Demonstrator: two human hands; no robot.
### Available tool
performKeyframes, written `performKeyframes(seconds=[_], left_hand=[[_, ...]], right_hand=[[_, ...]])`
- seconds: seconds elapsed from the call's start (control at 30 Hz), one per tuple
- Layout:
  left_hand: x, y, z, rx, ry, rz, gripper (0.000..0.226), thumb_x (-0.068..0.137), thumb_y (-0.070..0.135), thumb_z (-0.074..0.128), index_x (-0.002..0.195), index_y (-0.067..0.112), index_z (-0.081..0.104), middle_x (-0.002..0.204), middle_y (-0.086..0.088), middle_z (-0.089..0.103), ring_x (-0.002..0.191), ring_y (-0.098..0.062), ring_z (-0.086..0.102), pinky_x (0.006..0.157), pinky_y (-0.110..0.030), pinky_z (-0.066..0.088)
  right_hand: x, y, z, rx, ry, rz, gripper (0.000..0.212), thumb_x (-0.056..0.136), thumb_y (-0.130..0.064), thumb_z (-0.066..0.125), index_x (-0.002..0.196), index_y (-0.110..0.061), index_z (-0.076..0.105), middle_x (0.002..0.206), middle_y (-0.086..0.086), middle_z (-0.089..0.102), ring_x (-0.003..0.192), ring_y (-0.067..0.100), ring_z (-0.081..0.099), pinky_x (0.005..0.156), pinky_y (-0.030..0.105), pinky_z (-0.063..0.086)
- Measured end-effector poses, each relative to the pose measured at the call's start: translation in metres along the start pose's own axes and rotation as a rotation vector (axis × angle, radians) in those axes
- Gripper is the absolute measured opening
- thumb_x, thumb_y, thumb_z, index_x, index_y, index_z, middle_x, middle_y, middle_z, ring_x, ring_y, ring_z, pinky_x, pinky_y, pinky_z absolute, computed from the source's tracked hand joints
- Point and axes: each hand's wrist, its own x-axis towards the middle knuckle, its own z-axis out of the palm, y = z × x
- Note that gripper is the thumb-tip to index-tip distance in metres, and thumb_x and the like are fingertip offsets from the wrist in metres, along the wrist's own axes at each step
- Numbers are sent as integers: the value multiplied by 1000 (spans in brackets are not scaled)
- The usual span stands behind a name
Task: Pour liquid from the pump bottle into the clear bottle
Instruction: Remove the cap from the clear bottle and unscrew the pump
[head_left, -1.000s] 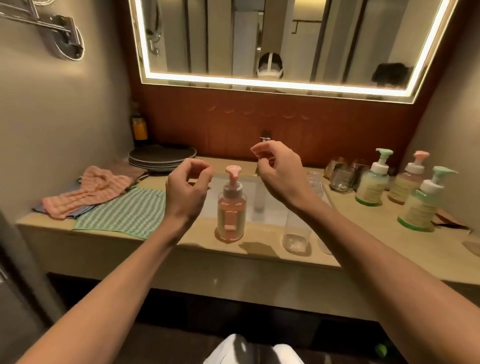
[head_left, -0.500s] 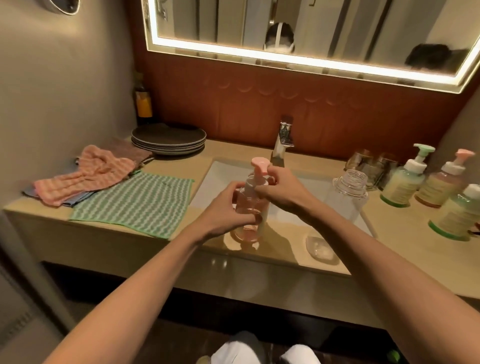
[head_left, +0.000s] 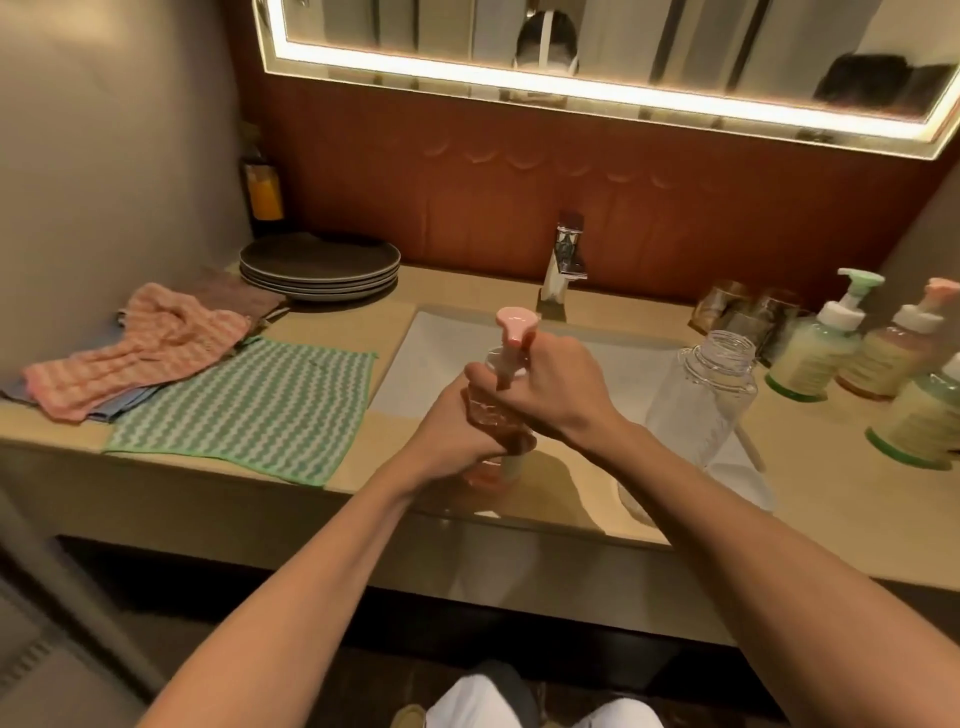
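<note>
Glossy clear plastic bottle (head_left: 701, 395); shiny metal tap (head_left: 563, 260); woven cloths (head_left: 244, 410).

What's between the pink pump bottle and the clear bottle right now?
Head view: only the right hand, gripping the pump bottle, and its wrist cross that gap, above the sink and counter edge; nothing else stands before the clear bottle.

Legible text: none anywhere in view.
Pump bottle (head_left: 491, 415): label largely hidden, nothing readable.
Green-capped bottle (head_left: 810, 358), 3 o'clock: pale label, print blurred, possibly small lettering.
Pink-capped bottle (head_left: 883, 358), 3 o'clock: pale label, equally unreadable.
Orange bottle (head_left: 266, 195), 10 o'clock: no legible mark.
</note>
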Motion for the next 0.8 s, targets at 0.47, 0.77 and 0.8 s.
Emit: performKeyframes(seconds=[0.47,0.77,0.8], left_hand=[[-11,15,-30,-120,-341,-130,68,67,21,82,130,19,56,121,-6,68,115,-16,63,97,-32,52],[-14,60,-31,-33,-77,-59,52,77,17,82,120,28,56,113,3,67,108,-13,64,91,-30,53],[-14,63,-28,-11,-46,-43,54,77,16,82,124,26,56,112,4,67,107,-11,64,92,-31,53]], right_hand=[[1,-2,-1,349,-108,-82,47,75,-61,52,83,-17,63,81,-2,63,72,9,58,63,23,47],[11,-24,-24,761,-164,154,40,83,-47,72,110,-21,59,101,-3,64,93,13,66,73,22,53],[9,-27,-21,784,-122,199,44,81,-49,75,110,-20,60,100,-2,67,93,13,67,73,24,56]])
